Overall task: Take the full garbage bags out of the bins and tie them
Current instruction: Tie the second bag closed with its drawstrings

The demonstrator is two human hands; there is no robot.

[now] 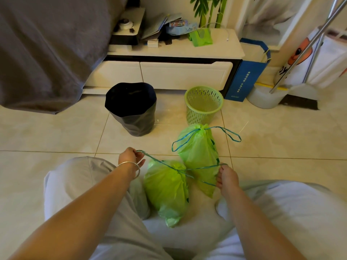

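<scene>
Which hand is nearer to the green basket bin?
Right. The right hand is below the green basket bin, slightly to its right; the left hand is farther, down to the left.

- I count two green garbage bags on the floor: the near garbage bag (166, 188) between my knees and the far garbage bag (199, 152) just beyond it.
- Each has one blue drawstring: the near drawstring (165, 165) stretched out to both sides, the far drawstring (189, 136) in two loose loops.
- Two bins: one black-lined bin (131, 109) and one green basket bin (203, 105).
- Two hands of mine in view: left hand (129, 156) and right hand (227, 178).
- One bracelet (131, 166), on my left wrist.
- One blue paper bag (247, 72).
</scene>
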